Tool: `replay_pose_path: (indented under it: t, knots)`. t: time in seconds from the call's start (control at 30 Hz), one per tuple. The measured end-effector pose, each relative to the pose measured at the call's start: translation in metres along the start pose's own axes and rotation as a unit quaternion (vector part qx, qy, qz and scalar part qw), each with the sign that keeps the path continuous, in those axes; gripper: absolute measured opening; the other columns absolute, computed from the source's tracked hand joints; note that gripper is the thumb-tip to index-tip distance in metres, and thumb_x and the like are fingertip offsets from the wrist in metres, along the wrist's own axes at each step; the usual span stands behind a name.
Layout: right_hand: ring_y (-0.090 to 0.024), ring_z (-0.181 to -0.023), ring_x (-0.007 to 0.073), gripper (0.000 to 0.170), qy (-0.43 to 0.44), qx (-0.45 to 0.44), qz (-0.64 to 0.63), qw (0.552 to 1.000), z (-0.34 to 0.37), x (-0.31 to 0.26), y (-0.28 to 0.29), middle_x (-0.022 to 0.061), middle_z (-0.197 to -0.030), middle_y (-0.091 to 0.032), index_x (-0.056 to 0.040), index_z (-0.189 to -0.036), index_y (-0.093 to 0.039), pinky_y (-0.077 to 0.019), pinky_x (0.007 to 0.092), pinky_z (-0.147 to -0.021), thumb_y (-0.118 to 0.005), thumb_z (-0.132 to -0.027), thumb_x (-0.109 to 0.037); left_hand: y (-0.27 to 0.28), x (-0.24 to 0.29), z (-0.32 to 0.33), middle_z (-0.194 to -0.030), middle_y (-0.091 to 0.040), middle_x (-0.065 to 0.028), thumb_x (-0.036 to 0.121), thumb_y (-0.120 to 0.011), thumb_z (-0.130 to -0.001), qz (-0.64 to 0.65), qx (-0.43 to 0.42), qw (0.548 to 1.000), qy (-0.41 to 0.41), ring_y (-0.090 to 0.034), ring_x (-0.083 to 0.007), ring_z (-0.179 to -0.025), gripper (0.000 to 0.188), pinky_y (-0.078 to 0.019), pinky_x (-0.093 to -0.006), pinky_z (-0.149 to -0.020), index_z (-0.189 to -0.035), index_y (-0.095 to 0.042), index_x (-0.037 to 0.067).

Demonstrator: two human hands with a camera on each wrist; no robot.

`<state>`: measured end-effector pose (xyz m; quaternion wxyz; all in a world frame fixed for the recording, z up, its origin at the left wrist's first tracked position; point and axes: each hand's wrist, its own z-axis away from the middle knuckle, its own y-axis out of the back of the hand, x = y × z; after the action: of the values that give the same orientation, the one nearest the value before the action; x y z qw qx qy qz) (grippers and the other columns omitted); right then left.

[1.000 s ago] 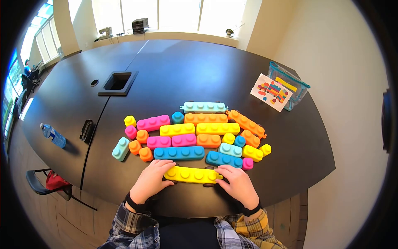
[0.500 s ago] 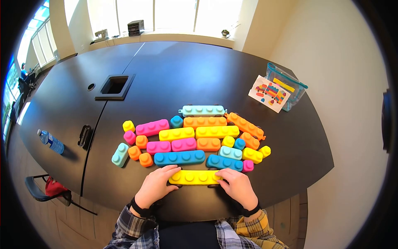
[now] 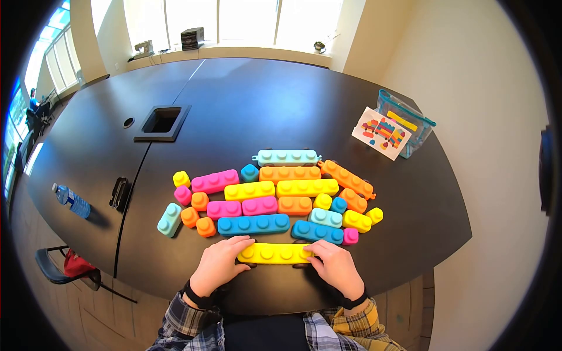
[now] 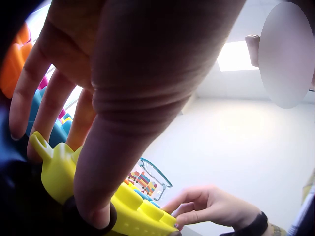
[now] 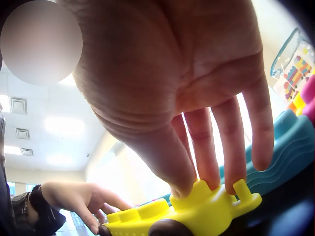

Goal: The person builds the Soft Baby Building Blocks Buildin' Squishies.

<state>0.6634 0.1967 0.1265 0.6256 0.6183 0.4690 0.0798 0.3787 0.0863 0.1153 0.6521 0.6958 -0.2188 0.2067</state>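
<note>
Gripping the yellow wheeled block point(image 3: 275, 254) at its two ends, your left hand point(image 3: 219, 266) and right hand point(image 3: 338, 269) hold it on the table point(image 3: 374, 257), just nearer you than the long blue block point(image 3: 253, 224).

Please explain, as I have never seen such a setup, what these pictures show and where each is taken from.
There is no robot here: a person works with two bare hands. The wide pictures look forward and down from a camera on the head; the two close ones come from a camera on each wrist. The left hand and right hand hold opposite ends of a long yellow block with dark wheels. Beyond it, many coloured blocks lie on the dark table. A bottle stands towards the left, and a picture card is by a clear pouch at the far right.
</note>
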Motion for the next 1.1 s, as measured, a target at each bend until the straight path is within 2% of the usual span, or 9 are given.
replay_pose_path:
  t: [0.5, 0.7, 0.77, 0.83, 0.87, 0.93, 1.0, 1.1]
  knots:
    - [-0.072, -0.097, 0.032, 0.022, -0.013, -0.004, -0.003, 1.0, -0.001, -0.003, 0.0, 0.0062, -0.111, -0.074, -0.0076, -0.11, -0.071, -0.0597, 0.0397, -0.082, -0.078, -0.09, -0.011, -0.002, 0.0, 0.001, -0.135, -0.071, -0.0044, 0.017, -0.093, -0.072, 0.008, 0.008, 1.0, 0.006, -0.07, -0.0298, -0.118, 0.065, -0.058, -0.0398, -0.099, -0.133, -0.07, 0.014]
    - [-0.072, -0.097, 0.0319, 0.022, -0.01, -0.011, 0.003, 1.0, -0.002, -0.004, 0.002, 0.0061, -0.111, -0.074, -0.0079, -0.111, -0.071, -0.0598, 0.0396, -0.082, -0.077, -0.09, -0.01, 0.005, -0.004, -0.002, -0.129, -0.072, -0.0075, 0.018, -0.092, -0.075, -0.015, 0.009, 0.999, -0.03, -0.071, -0.03, -0.114, 0.068, -0.0583, -0.0404, -0.096, -0.137, -0.066, 0.01]
    - [-0.072, -0.097, 0.0319, 0.022, -0.007, -0.013, 0.007, 1.0, -0.002, -0.003, 0.003, 0.006, -0.111, -0.074, -0.008, -0.111, -0.071, -0.0599, 0.0396, -0.082, -0.077, -0.09, -0.01, 0.021, -0.018, -0.007, -0.124, -0.072, -0.0108, 0.017, -0.091, -0.078, 0.075, 0.02, 0.997, -0.025, -0.073, -0.0292, -0.108, 0.066, -0.0588, -0.0396, -0.093, -0.138, -0.064, 0.008]
    - [-0.072, -0.097, 0.032, 0.022, 0.002, -0.013, 0.01, 1.0, -0.001, -0.001, 0.003, 0.0059, -0.111, -0.074, -0.0081, -0.111, -0.071, -0.06, 0.0397, -0.082, -0.076, -0.09, -0.01, 0.05, -0.02, -0.011, -0.112, -0.073, -0.0132, 0.012, -0.088, -0.081, 0.09, 0.122, 0.988, 0.003, -0.074, -0.0275, -0.099, 0.055, -0.0583, -0.0366, -0.088, -0.132, -0.066, 0.005]
    - [-0.072, -0.097, 0.032, 0.022, 0.002, -0.013, 0.009, 1.0, -0.001, -0.001, 0.002, 0.0059, -0.111, -0.074, -0.0081, -0.111, -0.071, -0.06, 0.0397, -0.082, -0.076, -0.09, -0.01, 0.057, -0.035, -0.014, -0.108, -0.074, -0.0137, 0.009, -0.085, -0.082, 0.038, 0.201, 0.979, 0.019, -0.074, -0.0282, -0.097, 0.047, -0.0581, -0.0366, -0.087, -0.126, -0.068, 0.003]
    - [-0.073, -0.095, 0.0293, 0.019, 0.016, 0.003, 0.015, 1.0, -0.001, 0.0, 0.003, 0.0052, -0.111, -0.073, -0.0077, -0.109, -0.073, -0.0593, 0.0398, -0.079, -0.075, -0.09, -0.011, 0.084, -0.06, -0.024, -0.107, -0.074, -0.0163, 0.007, -0.081, -0.085, -0.039, 0.259, 0.965, 0.036, -0.073, -0.0308, -0.095, 0.037, -0.0578, -0.0376, -0.086, -0.12, -0.07, 0.0]
    - [-0.073, -0.095, 0.0296, 0.019, 0.014, 0.001, 0.014, 1.0, 0.0, -0.001, 0.003, 0.0053, -0.111, -0.073, -0.0077, -0.109, -0.073, -0.0593, 0.0401, -0.079, -0.075, -0.09, -0.011, 0.092, -0.112, -0.035, -0.109, -0.074, -0.0172, 0.012, -0.083, -0.083, -0.122, 0.265, 0.955, 0.048, -0.072, -0.0346, -0.096, 0.039, -0.0583, -0.0408, -0.086, -0.118, -0.07, -0.001]
    - [-0.072, -0.096, 0.03, 0.02, 0.011, 0.004, 0.013, 1.0, 0.0, 0.001, 0.001, 0.0054, -0.112, -0.073, -0.0076, -0.11, -0.072, -0.0592, 0.0405, -0.079, -0.074, -0.09, -0.01, 0.092, -0.159, -0.044, -0.111, -0.074, -0.0174, 0.017, -0.086, -0.081, -0.155, 0.226, 0.959, 0.078, -0.072, -0.0364, -0.099, 0.042, -0.0584, -0.0429, -0.087, -0.116, -0.07, 0.0]
